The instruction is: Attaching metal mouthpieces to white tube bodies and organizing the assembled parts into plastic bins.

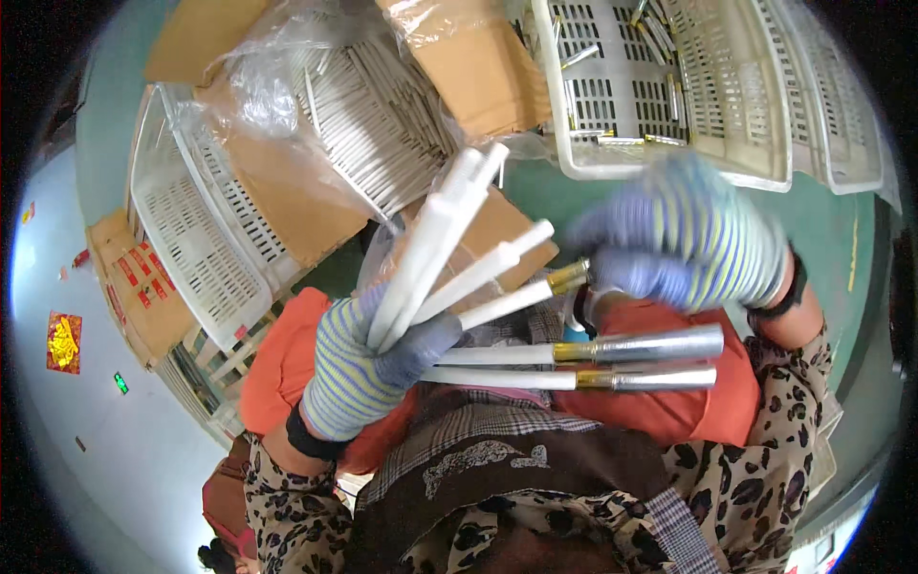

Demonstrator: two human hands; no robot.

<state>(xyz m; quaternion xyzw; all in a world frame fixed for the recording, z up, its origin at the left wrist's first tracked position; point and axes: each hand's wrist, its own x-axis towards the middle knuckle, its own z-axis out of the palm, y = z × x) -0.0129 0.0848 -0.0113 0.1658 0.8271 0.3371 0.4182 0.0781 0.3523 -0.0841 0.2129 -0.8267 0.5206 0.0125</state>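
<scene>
My left hand (356,359), in a striped knit glove, is closed round a bunch of slim white rods (421,258). Several of them fan up and to the right with bare ends. Two rods reach right across my lap, each tipped with a gold-and-silver metal sleeve (660,342). Another rod ends in a gold collar (570,277) that runs into the fingers of my right hand (684,239). That hand, gloved alike and smeared by motion, is closed on this metal sleeve, whose far end its fingers hide.
An open cardboard box (277,206) lined with clear plastic holds many white rods at the upper left. A white slotted crate (736,96) at the upper right contains loose metal sleeves. Another crate (196,220) stands left of the box. Someone in a red cap (229,502) shows at the lower left.
</scene>
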